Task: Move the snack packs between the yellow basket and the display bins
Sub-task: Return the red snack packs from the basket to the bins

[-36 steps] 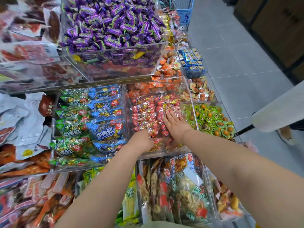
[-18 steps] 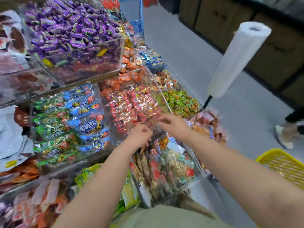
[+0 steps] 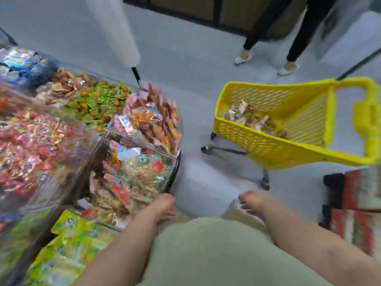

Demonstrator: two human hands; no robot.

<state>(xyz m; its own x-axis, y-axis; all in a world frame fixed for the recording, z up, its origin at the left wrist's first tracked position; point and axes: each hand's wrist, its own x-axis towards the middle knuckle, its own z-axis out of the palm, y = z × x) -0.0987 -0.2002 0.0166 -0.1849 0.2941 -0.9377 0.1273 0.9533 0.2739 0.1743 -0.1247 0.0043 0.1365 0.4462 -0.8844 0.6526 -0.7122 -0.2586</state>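
At the left we see the clear display bins point(image 3: 92, 147) heaped with snack packs point(image 3: 132, 178), all smeared by motion blur. Our left hand point(image 3: 165, 205) sits at the near corner of the front bin, knuckles up and fingers tucked under; whether it grips anything we cannot tell. Our right hand point(image 3: 250, 203) hangs over the grey floor point(image 3: 195, 58), fingers loosely bent and holding nothing. Farther right stands the yellow basket point(image 3: 257, 139), with more packs piled inside.

Left hand point(image 3: 164, 206) is sitting just beside the near corner of the clear display bins point(image 3: 144, 141); its grip is too blurred to read. Right hand point(image 3: 250, 203) is hovering loosely curled above the floor, well apart from the yellow basket point(image 3: 257, 141), which is holding snack packs point(image 3: 247, 118).
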